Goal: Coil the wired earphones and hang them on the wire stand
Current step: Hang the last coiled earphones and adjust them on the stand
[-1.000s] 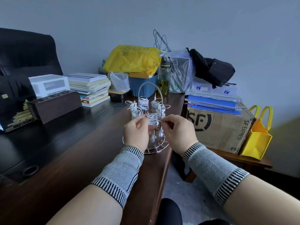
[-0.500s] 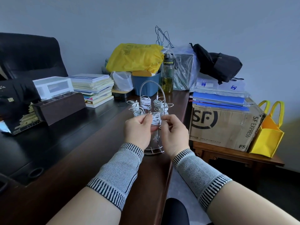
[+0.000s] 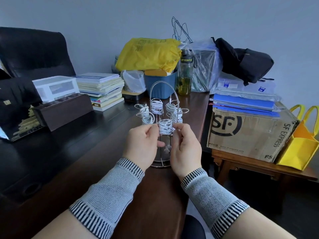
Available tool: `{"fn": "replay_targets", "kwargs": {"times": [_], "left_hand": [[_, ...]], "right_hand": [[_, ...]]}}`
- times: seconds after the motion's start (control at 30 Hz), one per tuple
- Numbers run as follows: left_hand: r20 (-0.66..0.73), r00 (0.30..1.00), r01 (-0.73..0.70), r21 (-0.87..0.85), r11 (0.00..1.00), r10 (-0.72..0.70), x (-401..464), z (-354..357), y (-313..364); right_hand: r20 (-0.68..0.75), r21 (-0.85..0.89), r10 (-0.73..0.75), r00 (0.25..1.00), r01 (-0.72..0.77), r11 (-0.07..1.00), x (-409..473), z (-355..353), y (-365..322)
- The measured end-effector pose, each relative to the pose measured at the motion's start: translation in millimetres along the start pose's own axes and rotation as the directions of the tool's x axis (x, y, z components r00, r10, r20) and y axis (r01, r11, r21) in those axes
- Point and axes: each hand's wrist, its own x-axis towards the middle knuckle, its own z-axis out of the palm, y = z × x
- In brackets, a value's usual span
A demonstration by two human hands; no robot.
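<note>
A person is sitting at a dark wooden desk [image 3: 82, 169], and both hands are working at a wire stand [image 3: 164, 94] standing near the desk's right edge. The left hand [image 3: 143, 144] and the right hand [image 3: 187, 149] are pinching a coiled bundle of white earphones [image 3: 165, 127] from either side, holding it against the front of the stand. Other white earphone coils [image 3: 156, 105] are hanging on the stand's loops behind it, and an earbud [image 3: 166, 150] is dangling below the held coil. Striped grey sleeves [image 3: 110, 192] are covering both wrists. A stack of books [image 3: 101, 90] is lying toward the far edge, and a cardboard box [image 3: 248, 133] is sitting on a low table beside the desk's right edge.
</note>
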Motion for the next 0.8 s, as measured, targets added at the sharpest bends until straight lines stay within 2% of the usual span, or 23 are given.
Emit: {"fn": "replay_targets", "kwargs": {"times": [0.2,0.43,0.57,0.73,0.8], "left_hand": [[-0.064,0.984,0.152,-0.179,0.972,-0.166,5,4,11],[-0.073,0.964,0.223,-0.296,0.929,-0.255,7,6,10],[-0.077,0.959,0.238,-0.313,0.92,-0.274,6,4,10],[-0.064,0.957,0.248,-0.32,0.914,-0.282,5,2,13],[-0.052,0.956,0.258,-0.322,0.911,-0.289,4,2,14]], "right_hand": [[-0.028,-0.019,-0.054,0.998,0.053,0.998,-1,3,2],[-0.052,-0.036,-0.078,0.996,0.076,0.996,-2,1,1],[-0.013,0.011,0.016,1.0,-0.016,1.0,-2,-2,-4],[0.014,0.102,0.298,0.954,-0.298,0.949,10,-12,-28],[0.023,0.114,0.368,0.929,-0.368,0.923,17,-14,-32]]}}
